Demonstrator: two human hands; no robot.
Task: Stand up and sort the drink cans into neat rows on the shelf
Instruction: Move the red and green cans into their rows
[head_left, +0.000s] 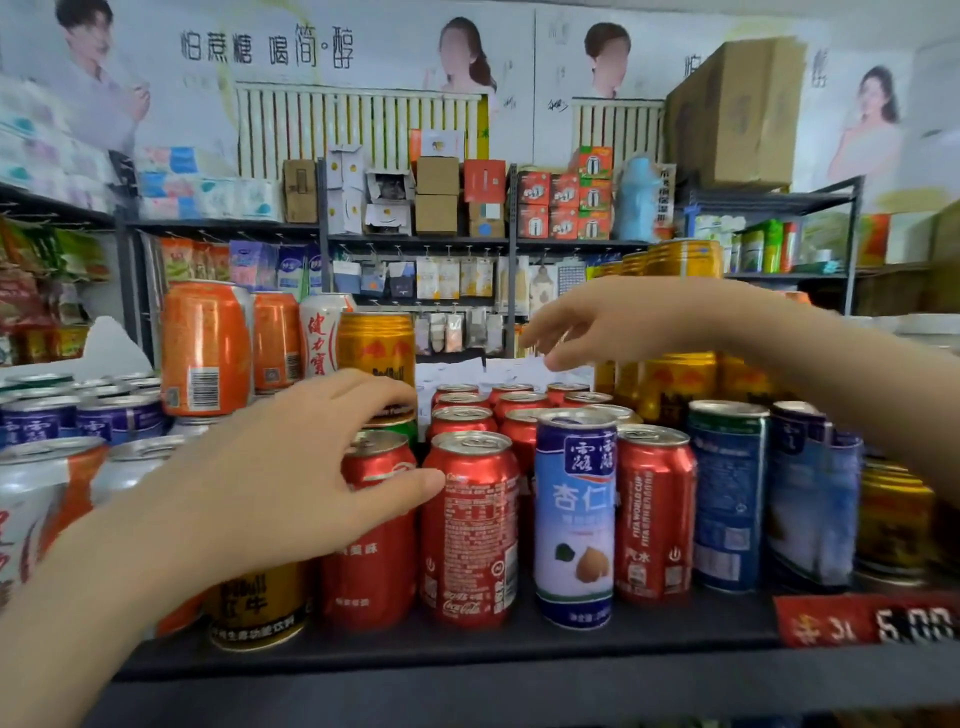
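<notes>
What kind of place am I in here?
Most likely a small grocery or convenience shop: a red price tag on the shelf edge, rows of drink cans, and packets hanging behind.

red can (470, 525): Coca-Cola | second red can (652, 514): FIFA WORLD CUP | price tag (865, 618): 5.00

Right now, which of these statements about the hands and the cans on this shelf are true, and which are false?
1. The right hand holds a can. False: it hovers open above the rear red cans, holding nothing.
2. The blue-and-white can stands upright between the Coca-Cola can and another red can. True.
3. Every front-row can is red. False: a gold can stands there, partly hidden by the left hand.
4. A red price tag sits on the shelf edge at the right. True.
</notes>
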